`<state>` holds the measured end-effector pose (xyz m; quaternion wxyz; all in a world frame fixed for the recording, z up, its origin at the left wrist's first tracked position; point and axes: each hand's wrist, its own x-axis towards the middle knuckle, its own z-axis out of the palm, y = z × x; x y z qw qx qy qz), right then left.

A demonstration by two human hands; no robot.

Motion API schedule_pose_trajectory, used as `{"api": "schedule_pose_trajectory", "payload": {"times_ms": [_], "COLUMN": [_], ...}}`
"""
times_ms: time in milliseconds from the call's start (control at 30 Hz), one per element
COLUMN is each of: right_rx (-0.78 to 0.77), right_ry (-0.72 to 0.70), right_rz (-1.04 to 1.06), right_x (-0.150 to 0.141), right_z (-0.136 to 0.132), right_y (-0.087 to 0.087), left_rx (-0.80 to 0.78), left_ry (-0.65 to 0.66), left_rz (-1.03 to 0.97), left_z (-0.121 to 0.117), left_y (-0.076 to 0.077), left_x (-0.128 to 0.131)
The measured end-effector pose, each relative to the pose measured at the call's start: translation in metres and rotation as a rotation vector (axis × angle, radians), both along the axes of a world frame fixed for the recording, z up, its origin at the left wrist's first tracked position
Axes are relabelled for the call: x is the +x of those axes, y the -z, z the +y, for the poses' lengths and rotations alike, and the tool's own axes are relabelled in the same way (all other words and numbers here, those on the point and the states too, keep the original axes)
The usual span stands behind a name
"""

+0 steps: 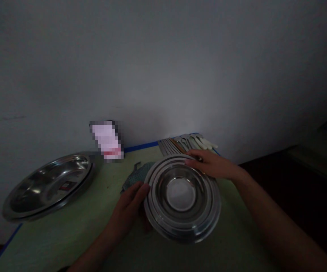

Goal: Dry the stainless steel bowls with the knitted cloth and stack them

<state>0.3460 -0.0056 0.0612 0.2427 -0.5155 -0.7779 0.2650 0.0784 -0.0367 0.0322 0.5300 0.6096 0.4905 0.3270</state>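
Note:
A stack of round stainless steel bowls (pixel 180 194) of several sizes, nested one in another, is held up over the table, its open side tilted toward me. On its left rim my left hand (pixel 133 200) is closed, thumb on the edge and fingers underneath. At the upper right rim my right hand (pixel 208 163) grips the same stack, its fingers over the edge. Partly hidden behind the stack lies a grey-green cloth (pixel 136 175).
Large steel basins (pixel 50 185), stacked, stand at the table's left. A phone (pixel 108 139) with a blurred screen leans on the wall (pixel 163 75). Chopsticks (pixel 166 146) and spoons (pixel 191 141) lie in a row at the back edge of the green table (pixel 101 211).

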Motion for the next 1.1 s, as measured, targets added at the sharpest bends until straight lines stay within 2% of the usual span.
{"api": "schedule_pose_trajectory", "payload": {"times_ms": [67,133,233,300,333,467,633,767,900,967,1100], "right_rx": [-0.006,-0.026,-0.015,0.033,0.047,0.04,-0.014,-0.025,-0.003,0.007,0.041], "right_ry": [0.066,0.163,0.346,0.476,0.531,0.664,0.642,0.626,0.634,0.646,0.712], "right_rz": [0.055,0.101,0.109,0.021,-0.049,-0.291,-0.331,-0.358,-0.396,-0.401,-0.388], "right_x": [0.014,0.035,0.073,0.099,0.111,0.142,0.144,0.137,0.124,0.117,0.099], "right_z": [-0.004,-0.007,-0.007,-0.005,-0.004,-0.002,0.004,0.013,0.019,0.019,0.016], "right_y": [-0.011,-0.018,-0.02,-0.017,-0.015,-0.001,0.023,0.033,0.033,0.031,0.025], "left_rx": [-0.084,-0.083,-0.106,-0.226,-0.287,-0.382,-0.383,-0.354,-0.273,-0.124,0.367], "left_ry": [0.057,0.09,0.219,0.376,0.409,0.411,0.381,0.369,0.341,0.306,0.235], "left_rz": [-0.087,-0.156,-0.238,-0.316,-0.337,-0.262,-0.196,-0.147,-0.122,-0.106,0.135], "left_z": [0.004,0.013,0.029,0.039,0.042,0.047,0.051,0.05,0.045,0.043,0.04], "left_y": [-0.009,-0.018,-0.025,-0.023,-0.021,-0.005,0.01,0.006,-0.001,0.0,0.007], "left_x": [0.017,0.041,0.085,0.115,0.128,0.161,0.16,0.149,0.138,0.132,0.119]}}
